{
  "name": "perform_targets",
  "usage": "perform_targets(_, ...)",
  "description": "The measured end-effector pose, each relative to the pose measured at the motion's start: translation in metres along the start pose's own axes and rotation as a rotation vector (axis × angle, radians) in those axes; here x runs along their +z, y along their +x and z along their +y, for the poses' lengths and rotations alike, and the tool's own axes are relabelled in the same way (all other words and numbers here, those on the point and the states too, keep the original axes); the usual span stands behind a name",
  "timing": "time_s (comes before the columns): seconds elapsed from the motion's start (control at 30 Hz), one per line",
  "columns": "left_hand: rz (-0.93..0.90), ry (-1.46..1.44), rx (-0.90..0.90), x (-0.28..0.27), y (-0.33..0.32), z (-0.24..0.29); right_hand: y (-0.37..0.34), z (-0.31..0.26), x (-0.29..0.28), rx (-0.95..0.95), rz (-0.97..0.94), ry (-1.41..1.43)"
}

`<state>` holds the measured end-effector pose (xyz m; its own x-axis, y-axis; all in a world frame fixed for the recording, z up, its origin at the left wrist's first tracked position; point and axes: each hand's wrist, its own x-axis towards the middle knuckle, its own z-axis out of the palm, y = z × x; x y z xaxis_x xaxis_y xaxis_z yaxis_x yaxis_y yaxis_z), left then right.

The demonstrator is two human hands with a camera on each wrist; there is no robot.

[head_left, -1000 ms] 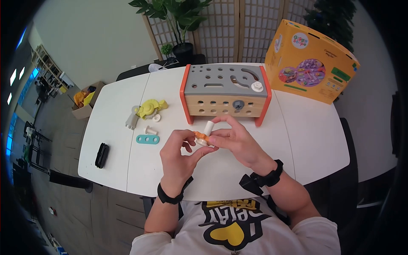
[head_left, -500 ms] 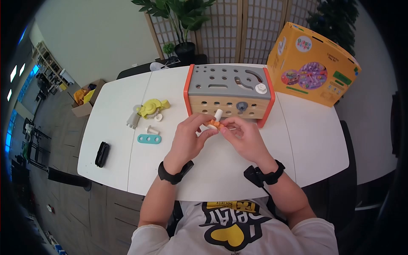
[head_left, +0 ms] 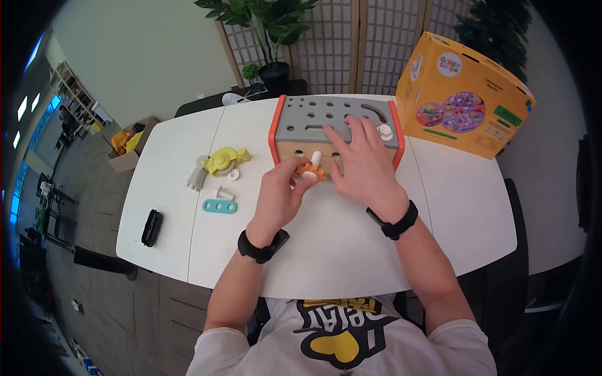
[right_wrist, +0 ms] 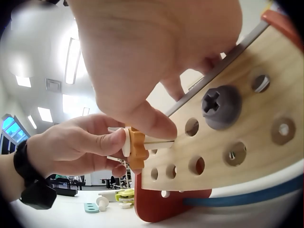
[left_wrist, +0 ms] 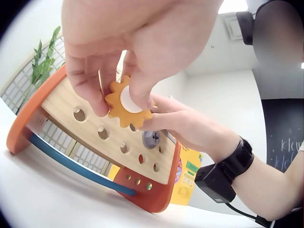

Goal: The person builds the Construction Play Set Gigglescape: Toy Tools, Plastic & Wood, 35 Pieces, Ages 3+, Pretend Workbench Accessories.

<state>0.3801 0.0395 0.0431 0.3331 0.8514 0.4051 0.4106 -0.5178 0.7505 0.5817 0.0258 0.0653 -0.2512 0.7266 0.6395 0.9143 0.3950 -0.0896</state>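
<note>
My left hand (head_left: 279, 195) pinches the head of a white toy bolt (head_left: 316, 159) that carries an orange gear (left_wrist: 124, 117). In the right wrist view the bolt's shaft points at the holed wooden front panel (right_wrist: 256, 156) of a toy workbench. My right hand (head_left: 370, 166) rests on the workbench's grey top (head_left: 295, 119), fingers spread over it. Its thumb (right_wrist: 156, 123) reaches down the front, close by the bolt's shaft. A grey cross-slotted screw (right_wrist: 222, 108) sits in the panel beside that hand. A white bolt head (head_left: 385, 132) shows on the top's right end.
Left on the table lie a teal three-hole strip (head_left: 219, 207), a loose white bolt (head_left: 224, 193), yellow-green and grey toy pieces (head_left: 219, 160), a white nut (head_left: 233, 175) and a black case (head_left: 152, 227). A yellow box (head_left: 464, 94) stands at the back right.
The bolt with its gear has moved forward to the workbench front. My right hand has let go of it and reached onto the workbench top; the left hand keeps its pinch.
</note>
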Motion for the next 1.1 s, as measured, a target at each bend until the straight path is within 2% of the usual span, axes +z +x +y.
perform_targets(0.2,0.051,0.045,0.028,0.004,0.002,0.002,0.004,0.002,0.002,-0.007,-0.111,-0.095)
perform_targets(0.3,0.114,0.055,0.079,0.010,0.004,-0.008,0.006,-0.003,0.003,0.013,-0.081,-0.072)
perform_targets(0.4,0.128,0.187,0.079,0.011,0.007,0.002,0.008,-0.007,0.008,0.053,-0.102,-0.046)
perform_targets(0.5,0.177,0.405,0.243,0.009,0.011,0.009,0.008,-0.003,0.013,0.029,-0.105,-0.069)
perform_targets(0.6,0.246,0.535,0.295,0.006,0.009,0.007,0.007,0.002,0.011,0.017,-0.102,-0.035)
perform_targets(0.7,0.283,0.600,0.182,0.005,0.015,0.015,0.010,0.002,0.005,0.016,-0.117,-0.006)
perform_targets(0.8,0.126,0.496,0.261,-0.004,0.023,0.005,0.010,0.006,0.004,0.004,-0.117,0.019)
perform_targets(1.1,0.132,0.485,0.185,0.005,0.025,0.005,0.020,0.012,-0.004,0.016,-0.234,0.031)
